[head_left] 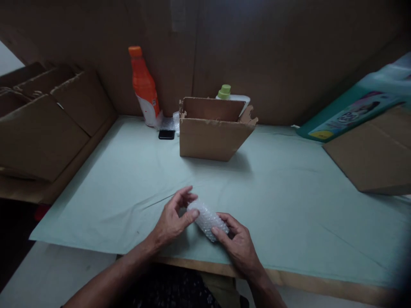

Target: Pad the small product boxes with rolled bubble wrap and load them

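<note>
A bubble-wrapped bundle, roughly cylindrical, is between my two hands just above the front part of the table. What the wrap contains cannot be made out. My left hand is at its far left end, thumb laid on the wrap and fingers curled loosely behind. Around the near right end, my right hand grips with its thumb on top and fingers on the far side. Beyond my hands stands an open-topped cardboard box with a slanted right side.
An orange bottle, loose bubble wrap and a black phone-like object are at the back left. A green-capped white bottle stands behind the box. Cardboard boxes line the left; a large green jug leans at right.
</note>
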The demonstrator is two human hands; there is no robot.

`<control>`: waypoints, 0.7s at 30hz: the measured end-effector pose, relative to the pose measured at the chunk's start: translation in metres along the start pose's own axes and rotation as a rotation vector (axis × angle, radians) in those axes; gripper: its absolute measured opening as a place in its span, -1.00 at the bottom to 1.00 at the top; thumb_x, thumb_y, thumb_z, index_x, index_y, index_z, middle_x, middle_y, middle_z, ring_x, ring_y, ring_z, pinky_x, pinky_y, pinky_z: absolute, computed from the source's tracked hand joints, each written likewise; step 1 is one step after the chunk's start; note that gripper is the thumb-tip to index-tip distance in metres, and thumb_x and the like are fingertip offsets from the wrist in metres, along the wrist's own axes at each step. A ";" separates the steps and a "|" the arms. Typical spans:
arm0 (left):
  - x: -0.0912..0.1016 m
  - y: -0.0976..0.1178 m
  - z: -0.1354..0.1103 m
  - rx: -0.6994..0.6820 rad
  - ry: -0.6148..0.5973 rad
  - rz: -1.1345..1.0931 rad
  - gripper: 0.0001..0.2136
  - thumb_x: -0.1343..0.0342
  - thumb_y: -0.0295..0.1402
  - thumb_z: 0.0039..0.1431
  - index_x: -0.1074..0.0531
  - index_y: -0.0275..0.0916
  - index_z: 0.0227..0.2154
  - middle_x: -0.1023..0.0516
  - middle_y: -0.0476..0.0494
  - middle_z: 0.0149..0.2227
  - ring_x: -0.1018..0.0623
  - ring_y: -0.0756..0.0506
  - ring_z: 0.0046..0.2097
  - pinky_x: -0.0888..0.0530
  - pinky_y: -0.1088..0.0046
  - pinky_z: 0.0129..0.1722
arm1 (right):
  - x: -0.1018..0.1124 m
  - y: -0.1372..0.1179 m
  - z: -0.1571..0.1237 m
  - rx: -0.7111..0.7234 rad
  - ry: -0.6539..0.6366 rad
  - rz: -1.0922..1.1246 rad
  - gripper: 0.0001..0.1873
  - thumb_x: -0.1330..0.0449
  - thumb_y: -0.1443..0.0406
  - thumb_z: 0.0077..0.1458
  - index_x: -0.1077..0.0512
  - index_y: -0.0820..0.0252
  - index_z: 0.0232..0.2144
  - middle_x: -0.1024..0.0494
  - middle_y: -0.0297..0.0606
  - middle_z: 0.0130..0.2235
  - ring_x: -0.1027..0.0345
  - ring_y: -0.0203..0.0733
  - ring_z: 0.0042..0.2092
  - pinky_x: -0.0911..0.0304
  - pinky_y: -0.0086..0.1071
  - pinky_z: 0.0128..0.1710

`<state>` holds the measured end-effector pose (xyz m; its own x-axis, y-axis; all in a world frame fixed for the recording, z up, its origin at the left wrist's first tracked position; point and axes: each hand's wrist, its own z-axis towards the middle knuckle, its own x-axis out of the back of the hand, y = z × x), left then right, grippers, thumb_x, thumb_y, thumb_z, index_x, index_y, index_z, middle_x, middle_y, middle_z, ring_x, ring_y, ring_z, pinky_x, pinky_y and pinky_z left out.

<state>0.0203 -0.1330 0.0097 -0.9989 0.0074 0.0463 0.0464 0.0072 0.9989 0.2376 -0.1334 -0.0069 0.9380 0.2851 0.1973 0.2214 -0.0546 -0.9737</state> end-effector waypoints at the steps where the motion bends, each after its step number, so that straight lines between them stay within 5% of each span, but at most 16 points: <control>1: 0.005 0.008 0.015 -0.131 0.056 0.141 -0.44 -0.22 -0.13 0.20 -0.32 -0.22 0.21 -0.53 -0.32 0.05 -0.53 -0.21 0.03 -0.48 0.16 0.05 | 0.001 0.000 0.001 -0.013 0.041 0.006 -0.63 -0.29 0.03 0.12 -0.53 0.18 -0.18 -0.62 -0.25 -0.29 -0.49 -0.18 -0.33 -0.44 -0.39 -0.34; 6: 0.025 0.063 0.120 -0.653 0.320 0.826 -0.50 -0.16 -0.31 0.21 -0.30 -0.21 0.21 -0.24 -0.34 0.34 -0.21 -0.32 0.38 -0.20 -0.04 0.33 | 0.006 0.008 0.001 -0.016 0.100 0.041 -0.62 -0.26 0.00 0.16 -0.51 0.17 -0.19 -0.60 -0.28 -0.33 -0.47 -0.20 -0.35 -0.42 -0.42 -0.37; 8: 0.030 0.082 0.162 -0.708 0.327 0.969 -0.49 -0.19 -0.37 0.15 -0.32 -0.22 0.19 -0.25 -0.32 0.34 -0.13 -0.36 0.42 -0.15 -0.08 0.33 | 0.005 0.011 0.000 -0.006 0.089 0.049 -0.64 -0.24 0.01 0.18 -0.51 0.15 -0.18 -0.59 -0.28 -0.33 -0.47 -0.20 -0.35 -0.42 -0.42 -0.37; 12: 0.036 0.097 0.206 -0.639 0.165 1.092 -0.82 -0.17 -0.45 0.14 -0.52 -0.22 -0.18 -0.60 -0.18 -0.09 -0.46 -0.30 0.15 -0.25 -0.09 0.24 | 0.004 0.013 0.000 -0.007 0.089 0.061 -0.65 -0.24 0.02 0.18 -0.53 0.13 -0.17 -0.58 -0.29 -0.35 -0.46 -0.20 -0.39 -0.42 -0.43 -0.43; 16: 0.043 0.098 0.181 -0.722 -0.001 1.038 -0.88 -0.08 -0.45 0.22 -0.53 -0.22 -0.32 -0.59 -0.13 -0.31 -0.52 -0.22 -0.02 -0.47 0.11 0.04 | 0.025 0.007 0.000 0.045 0.095 -0.041 -0.71 -0.29 0.07 0.14 -0.57 0.08 -0.16 -0.64 -0.26 -0.28 -0.55 -0.14 -0.33 -0.49 -0.38 -0.35; 21: 0.053 0.099 0.085 -0.781 -0.034 1.023 -0.83 -0.02 -0.44 0.34 -0.52 -0.17 -0.28 -0.60 -0.11 -0.31 -0.51 -0.22 0.05 -0.48 0.07 0.11 | 0.093 -0.027 -0.011 0.413 0.186 -0.243 -0.74 -0.36 0.01 0.06 -0.62 -0.07 -0.23 -0.69 -0.20 -0.30 -0.61 -0.02 -0.32 -0.50 -0.34 -0.40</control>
<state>-0.0278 -0.0467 0.1105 -0.5103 -0.3122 0.8013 0.7595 -0.6008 0.2495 0.3222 -0.1162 0.0390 0.9124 0.0657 0.4040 0.3502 0.3858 -0.8536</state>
